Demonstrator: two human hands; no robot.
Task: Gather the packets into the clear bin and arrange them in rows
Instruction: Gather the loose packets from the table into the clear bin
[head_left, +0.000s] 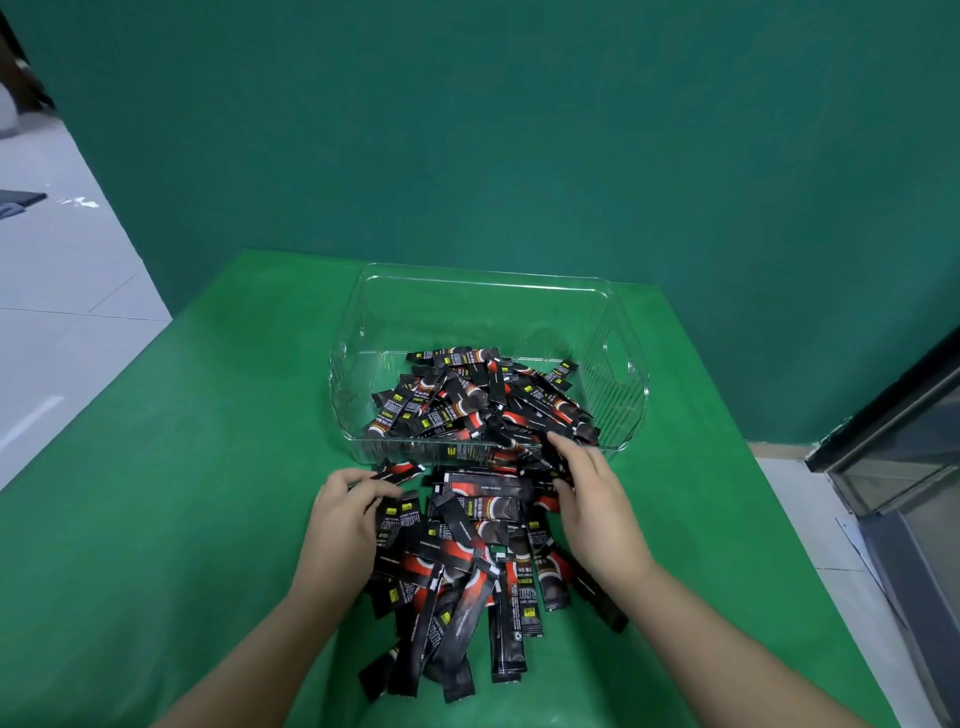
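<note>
A clear plastic bin (618, 364) stands on the green table, with a loose heap of black-and-red stick packets (483, 400) in its near half. A second, larger heap of the same packets (467, 561) lies on the table just in front of the bin. My left hand (343, 519) is at the left edge of that heap, its fingers curled round a packet near the bin's front wall. My right hand (592, 499) rests on the heap's right side, fingers curled over packets beside the bin's front wall.
The green table (182, 519) ends at its left edge above a pale tiled floor (57, 291). A green wall (519, 130) rises behind the bin. A dark metal frame (893, 452) stands at the right, past the table's edge.
</note>
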